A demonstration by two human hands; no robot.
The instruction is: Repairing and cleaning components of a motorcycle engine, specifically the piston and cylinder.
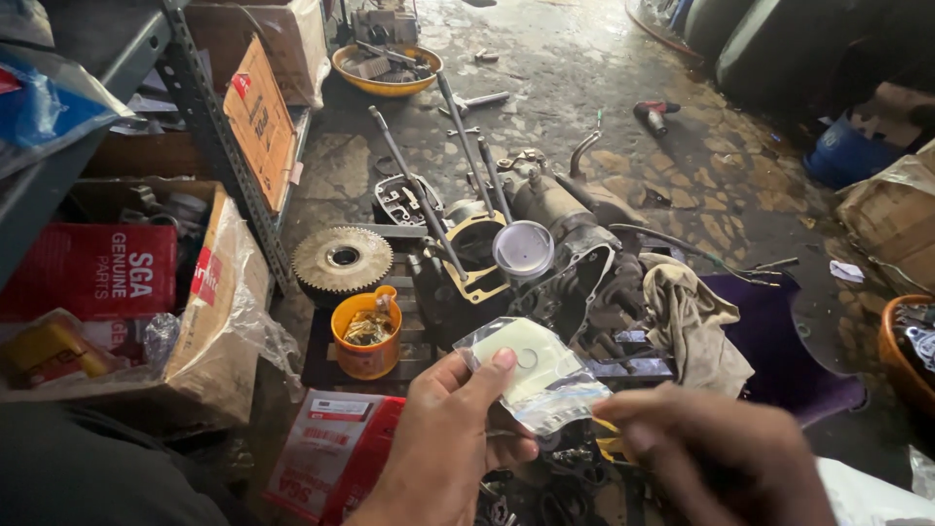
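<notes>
Fingers of left hand (pixel 443 429) and right hand (pixel 716 453) pinching a clear plastic packet (pixel 536 375) above the engine (pixel 526 263).

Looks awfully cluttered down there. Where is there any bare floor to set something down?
Bare floor lies beyond the engine block, between the yellow basin and the red drill. Crowded: around the engine, with the gear wheel, orange cup and rag, and near both hands holding the clear packet.
</notes>
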